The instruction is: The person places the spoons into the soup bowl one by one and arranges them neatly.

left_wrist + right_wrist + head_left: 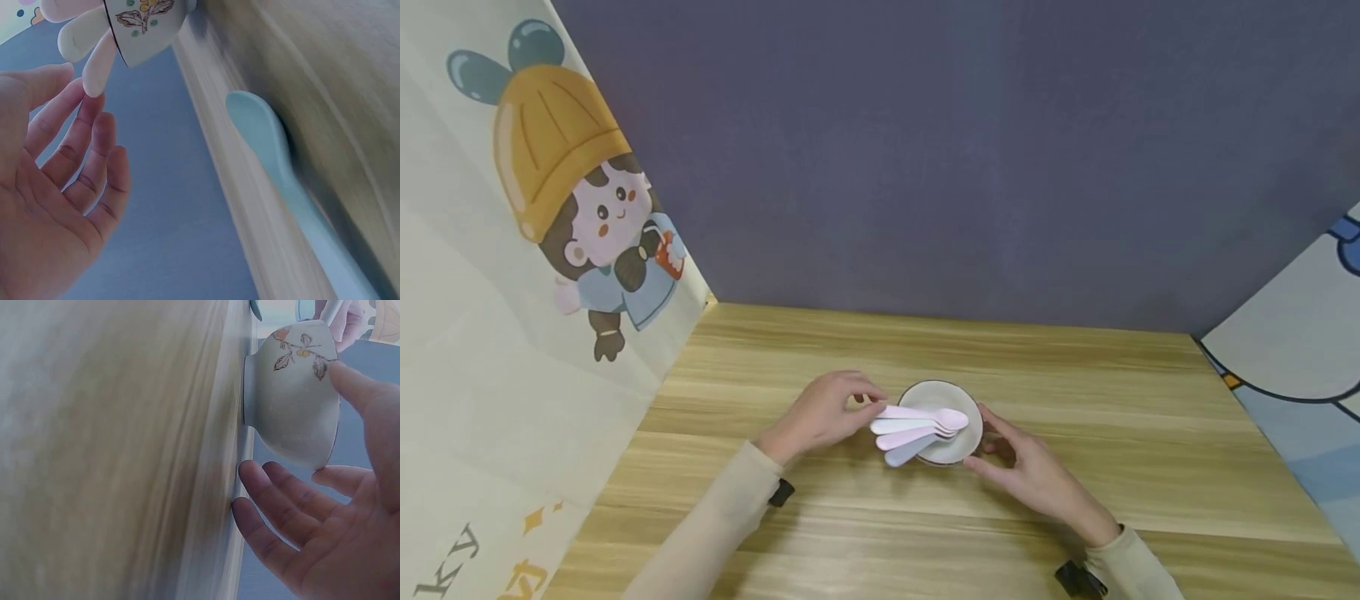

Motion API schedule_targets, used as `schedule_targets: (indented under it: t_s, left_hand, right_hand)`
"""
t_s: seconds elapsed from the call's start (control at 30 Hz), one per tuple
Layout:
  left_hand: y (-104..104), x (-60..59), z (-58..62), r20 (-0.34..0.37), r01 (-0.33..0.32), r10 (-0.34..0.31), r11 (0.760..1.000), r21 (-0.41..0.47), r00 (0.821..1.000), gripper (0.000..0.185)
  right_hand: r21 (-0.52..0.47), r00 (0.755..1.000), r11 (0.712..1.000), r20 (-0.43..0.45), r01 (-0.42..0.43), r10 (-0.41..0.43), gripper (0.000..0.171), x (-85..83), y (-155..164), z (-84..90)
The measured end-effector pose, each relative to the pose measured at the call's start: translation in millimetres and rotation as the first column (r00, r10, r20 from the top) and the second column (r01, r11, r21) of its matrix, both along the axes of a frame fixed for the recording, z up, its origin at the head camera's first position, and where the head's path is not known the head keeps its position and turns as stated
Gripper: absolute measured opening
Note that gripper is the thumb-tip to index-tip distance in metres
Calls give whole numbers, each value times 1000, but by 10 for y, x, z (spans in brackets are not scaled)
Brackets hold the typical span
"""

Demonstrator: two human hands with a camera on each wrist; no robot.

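A small white bowl (953, 452) with a dark rim stands on the table, a leaf pattern on its outer wall (294, 400). Several spoons lie fanned across it, bowls inside, handles over the left rim: pink spoon (917, 412), white spoon (898, 426), second pink spoon (904, 437) and grey-blue spoon (910, 451). At the end of the uppermost pink handle, my left hand (827, 414) pinches with thumb and forefinger; its other fingers curve loosely. My right hand (1032, 473) holds the bowl from the right, thumb and forefinger at the rim, other fingers spread below.
A teal spoon (275, 156) lies on the wooden table (820, 550) in the left wrist view. Behind the table rises a dark blue-grey panel (925, 167). A wall with a cartoon figure (595, 192) stands at left, another printed wall (1300, 325) at right.
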State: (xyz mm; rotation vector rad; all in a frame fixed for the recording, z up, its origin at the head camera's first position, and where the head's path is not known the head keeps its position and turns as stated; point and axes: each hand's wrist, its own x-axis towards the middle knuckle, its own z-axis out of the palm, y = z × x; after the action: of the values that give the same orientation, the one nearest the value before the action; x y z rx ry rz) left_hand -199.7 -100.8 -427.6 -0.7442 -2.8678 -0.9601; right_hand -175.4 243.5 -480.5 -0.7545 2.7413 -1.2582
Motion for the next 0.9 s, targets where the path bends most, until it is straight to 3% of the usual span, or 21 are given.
schedule_targets:
  t_s: [0.23,0.9]
  left_hand:
    - [-103,32,-10,12,-43,43,999,1,999,24]
    - [-411,83,-190,-93,-69,65,997,-41,994,20]
  right_hand:
    - [-1,1000,1000,-8,4,-4,83,4,4,-5]
    - [28,1000,999,-21,21,-20,84,4,10,1]
